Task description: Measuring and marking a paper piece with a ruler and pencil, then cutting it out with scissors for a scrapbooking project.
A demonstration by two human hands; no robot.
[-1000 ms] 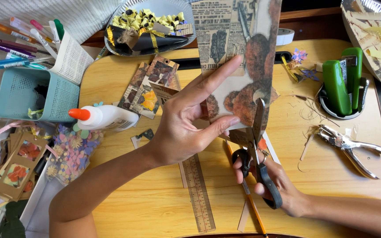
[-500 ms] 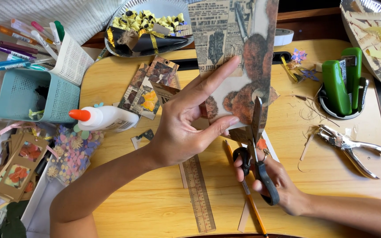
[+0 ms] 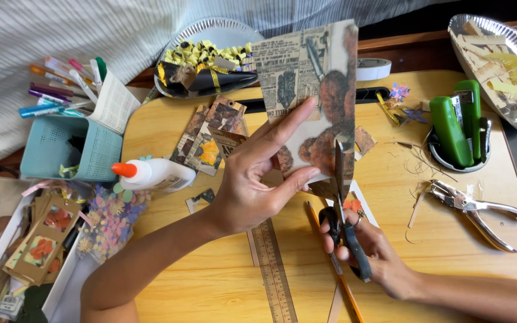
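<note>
The left hand (image 3: pixel 252 191) is raised over the round yellow wooden table (image 3: pixel 450 251), fingers spread wide, with the thumb and forefinger pinching the lower edge of a tall sheet of printed collage paper in newsprint grey and brown (image 3: pixel 309 90), holding it upright above the tabletop. Below and to the right of it, the right hand (image 3: pixel 360 245) has its fingers curled through the loops of a pair of black-handled scissors (image 3: pixel 343 209), whose blades point up into the bottom edge of the sheet and look almost closed on the paper. Under the hands a wooden ruler (image 3: pixel 273 269) and a yellow pencil (image 3: pixel 336 269) lie flat on the table. To the left lies a white glue bottle with an orange cap (image 3: pixel 154 173) on its side, near a teal plastic basket (image 3: pixel 70 149) with coloured markers (image 3: pixel 55 90) fanned out behind it. A silver paper plate of yellow and black scraps (image 3: pixel 210 60) sits at the far edge, just behind the held sheet. Off to the right, a green stapler (image 3: pixel 459 122) stands in a small metal cup, and a silver hole punch (image 3: pixel 474 206) lies on the table near it, well apart from the hands.
</note>
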